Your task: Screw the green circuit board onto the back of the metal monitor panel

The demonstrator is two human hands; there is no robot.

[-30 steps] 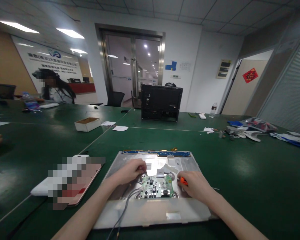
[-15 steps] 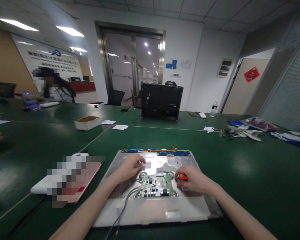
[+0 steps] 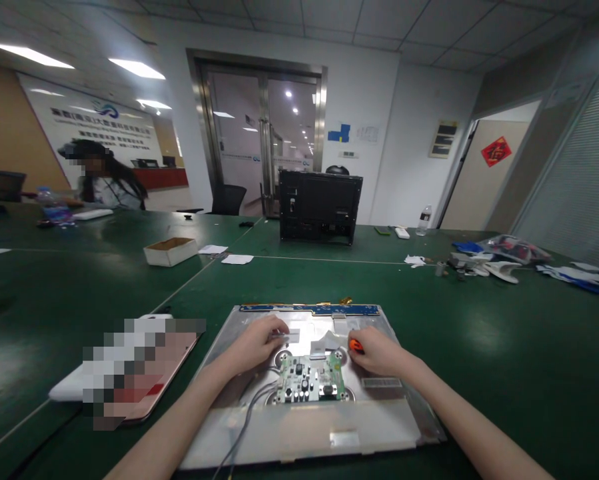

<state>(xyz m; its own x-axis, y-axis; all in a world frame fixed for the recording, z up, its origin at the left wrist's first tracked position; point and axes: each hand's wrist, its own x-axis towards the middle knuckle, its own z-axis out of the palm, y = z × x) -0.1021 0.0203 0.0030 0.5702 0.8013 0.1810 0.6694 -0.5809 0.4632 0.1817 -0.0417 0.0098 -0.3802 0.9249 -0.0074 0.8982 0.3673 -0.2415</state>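
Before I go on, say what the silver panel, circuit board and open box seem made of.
Silver panel: probably metal, satin where bare, from its bright glare.
Circuit board: likely rigid laminate, pale green, gloss unclear, carrying mounted components.
Open box: apparently cardboard, matt white outside, brown inside, thin-walled.

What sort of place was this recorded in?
Probably a company office, perhaps its meeting or reception area: a large green table, glass double doors beyond it, and a wall sign with a logo.
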